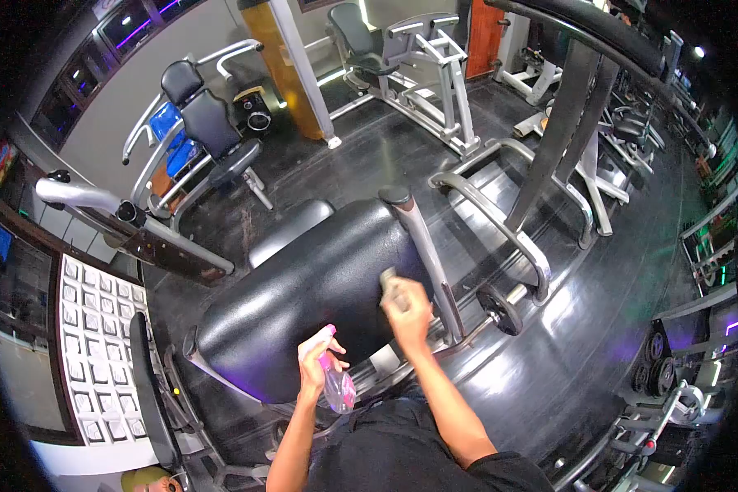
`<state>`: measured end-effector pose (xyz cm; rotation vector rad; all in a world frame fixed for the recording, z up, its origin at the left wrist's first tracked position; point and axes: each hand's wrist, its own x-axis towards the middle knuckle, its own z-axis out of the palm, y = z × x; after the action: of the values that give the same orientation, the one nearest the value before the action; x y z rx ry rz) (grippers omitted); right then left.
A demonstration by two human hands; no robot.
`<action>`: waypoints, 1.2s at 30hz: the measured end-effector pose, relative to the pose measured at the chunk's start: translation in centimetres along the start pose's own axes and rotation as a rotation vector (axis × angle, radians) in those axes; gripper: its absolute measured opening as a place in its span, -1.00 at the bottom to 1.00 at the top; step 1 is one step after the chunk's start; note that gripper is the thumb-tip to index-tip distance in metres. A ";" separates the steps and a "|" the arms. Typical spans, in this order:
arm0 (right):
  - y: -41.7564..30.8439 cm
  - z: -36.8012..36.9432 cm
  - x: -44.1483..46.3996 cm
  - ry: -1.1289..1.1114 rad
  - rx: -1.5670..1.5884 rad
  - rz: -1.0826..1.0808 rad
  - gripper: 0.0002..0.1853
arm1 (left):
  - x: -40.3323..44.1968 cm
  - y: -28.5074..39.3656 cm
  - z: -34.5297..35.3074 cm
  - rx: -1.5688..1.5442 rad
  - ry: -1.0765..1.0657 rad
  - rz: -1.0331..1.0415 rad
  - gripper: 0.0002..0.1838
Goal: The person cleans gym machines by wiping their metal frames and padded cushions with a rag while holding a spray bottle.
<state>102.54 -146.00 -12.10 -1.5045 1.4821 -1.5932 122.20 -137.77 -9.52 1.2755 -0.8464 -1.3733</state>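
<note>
A wide black padded cushion (303,283) of a gym machine lies in front of me. My left hand (316,361) is wrapped round the pink top of a clear spray bottle (339,389), held upright near the cushion's near edge. Over the right part of the cushion, my right hand (406,307) is closed on a small greyish cloth (388,279), slightly blurred. Whether the cloth touches the cushion I cannot tell.
A metal bar (426,254) with a rounded cap runs along the cushion's right side, near a weight plate (498,310). Beyond stand a black seat (213,123) and a yellow pillar (283,70). Part of a person's head (152,480) shows at lower left.
</note>
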 end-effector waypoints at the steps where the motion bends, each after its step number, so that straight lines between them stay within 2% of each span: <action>1: -0.4 0.7 -1.5 -0.103 0.020 -0.019 -0.55 | -0.1 -0.1 -0.1 -0.016 0.001 -0.020 -0.57; 3: -1.2 1.6 -3.5 -0.203 -0.016 -0.042 -0.50 | -0.2 -0.5 -0.3 -0.022 -0.010 -0.028 -0.59; 7: 0.6 -0.4 -2.0 -0.270 -0.182 -0.165 -0.48 | -0.1 -0.5 -0.5 -0.028 -0.003 -0.037 -0.60; 12: 1.3 -3.6 2.6 -0.095 -0.210 0.029 -0.62 | -0.8 0.1 -0.8 0.014 -0.017 -0.056 -0.59; 15: 0.4 -2.5 3.0 -0.017 -0.197 0.065 -0.68 | -1.1 -0.1 -1.1 0.055 -0.039 -0.024 -0.59; 17: -0.8 -0.8 1.6 0.001 -0.078 0.092 -0.68 | -1.2 -0.6 -1.4 0.032 -0.031 -0.019 -0.60; 19: -1.9 1.2 -1.3 -0.188 0.010 -0.063 -0.65 | -1.4 -0.8 -1.3 0.008 -0.007 -0.018 -0.61; 21: -2.4 2.1 -3.4 -0.362 -0.032 -0.148 -0.59 | -1.5 -0.6 -1.3 -0.011 0.010 -0.019 -0.61; 24: -2.8 1.7 -3.9 -0.501 -0.088 -0.233 -0.55 | -1.5 -0.1 -1.3 -0.012 0.004 -0.018 -0.61; 29: -0.9 -0.7 -0.4 -0.318 -0.248 -0.119 -0.63 | -2.0 0.3 -1.8 0.006 0.027 0.009 -0.61; 33: -1.1 -1.0 1.4 -0.116 -0.181 0.052 -0.67 | -2.8 0.2 -2.5 0.004 0.029 0.016 -0.61; 36: -1.9 1.3 -0.3 -0.102 -0.139 -0.025 -0.67 | -3.3 0.0 -2.9 -0.022 0.027 0.005 -0.61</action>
<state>104.39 -145.64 -10.70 -1.6611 1.5498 -1.4299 124.65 -134.18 -9.30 1.2715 -0.8133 -1.3548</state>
